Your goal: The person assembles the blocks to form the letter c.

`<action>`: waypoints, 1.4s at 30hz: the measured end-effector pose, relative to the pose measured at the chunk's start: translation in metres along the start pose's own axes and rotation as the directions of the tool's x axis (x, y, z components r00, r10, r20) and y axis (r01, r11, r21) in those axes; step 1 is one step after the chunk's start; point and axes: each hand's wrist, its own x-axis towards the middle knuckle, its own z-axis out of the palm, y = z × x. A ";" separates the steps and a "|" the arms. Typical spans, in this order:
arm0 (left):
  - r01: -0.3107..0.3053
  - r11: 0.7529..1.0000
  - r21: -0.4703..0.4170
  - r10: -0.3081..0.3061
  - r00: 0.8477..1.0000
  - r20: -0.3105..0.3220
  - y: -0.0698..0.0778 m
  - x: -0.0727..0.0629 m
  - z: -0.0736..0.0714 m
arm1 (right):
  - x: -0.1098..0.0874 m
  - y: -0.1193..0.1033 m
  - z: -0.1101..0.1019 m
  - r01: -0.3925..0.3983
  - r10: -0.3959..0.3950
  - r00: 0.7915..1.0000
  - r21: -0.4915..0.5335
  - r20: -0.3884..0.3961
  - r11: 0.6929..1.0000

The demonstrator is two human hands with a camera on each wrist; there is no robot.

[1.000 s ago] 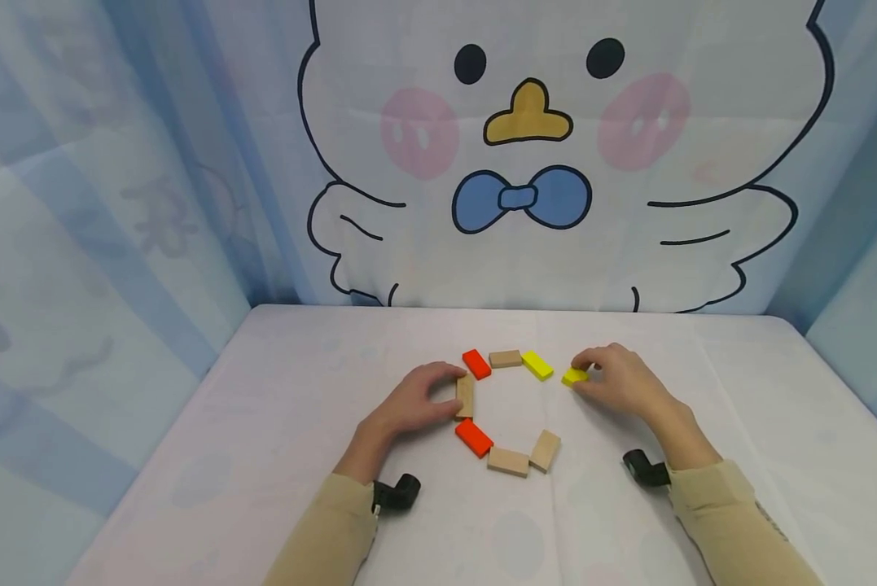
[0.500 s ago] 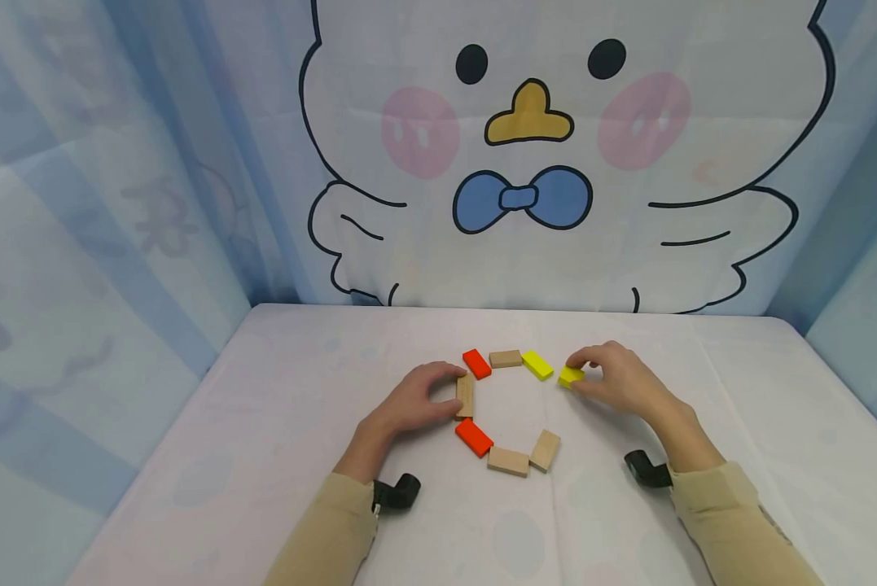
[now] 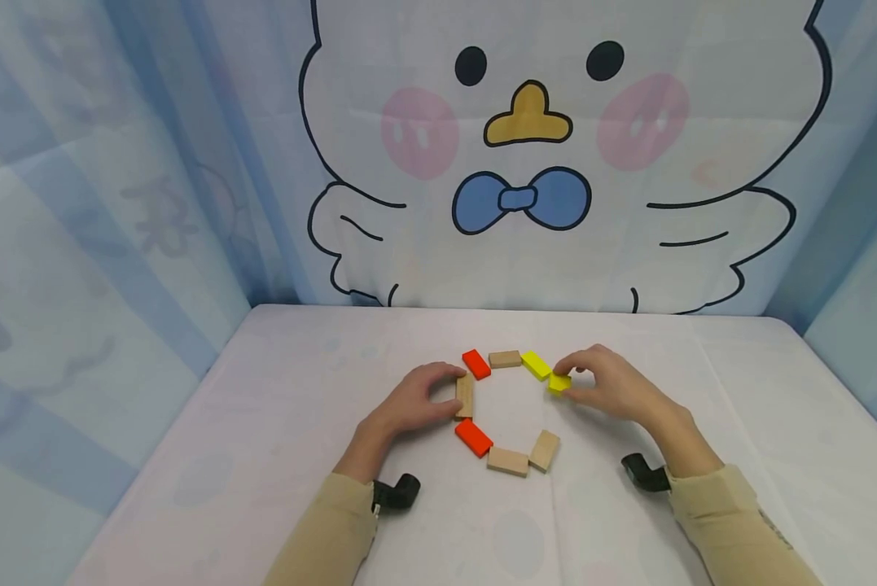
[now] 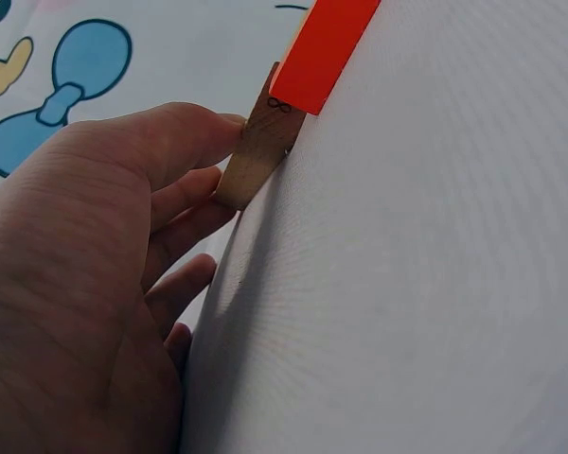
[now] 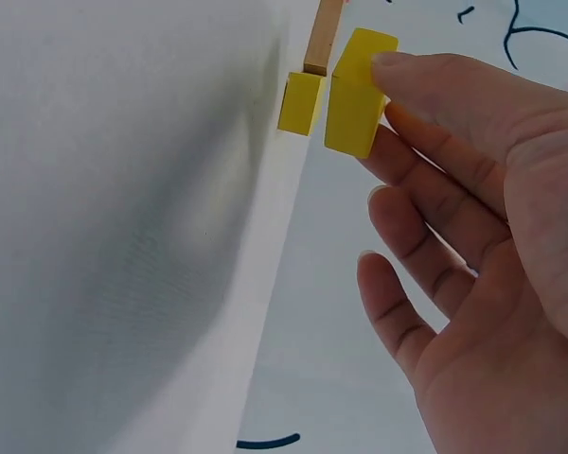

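My right hand (image 3: 614,382) pinches a yellow block (image 3: 559,384) between thumb and finger at the right of a broken ring of small blocks. The right wrist view shows that held yellow block (image 5: 357,99) just above the tabletop, close to a second yellow block (image 5: 301,103). At the ring's left side my left hand (image 3: 414,399) grips a plain wooden block (image 3: 465,397) by its ends, thumb near and fingers far. A red block (image 4: 324,59) meets this wooden block (image 4: 257,156) in the left wrist view. Another red block (image 3: 476,364) lies beyond it.
A wooden block (image 3: 505,359) sits at the ring's far side. Two more, a front wooden block (image 3: 507,461) and a slanted wooden block (image 3: 545,451), form its near side. The white-covered table (image 3: 299,358) reaches back to a printed curtain (image 3: 526,268).
My right hand has carried the yellow block left, up to the end of the other yellow block. The left hand and the rest of the ring look unmoved.
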 end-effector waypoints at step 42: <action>0.004 1.000 0.001 -0.004 1.000 -0.007 0.000 0.000 0.001 | 0.000 -0.012 0.012 0.048 -0.060 0.972 0.058 0.227 0.997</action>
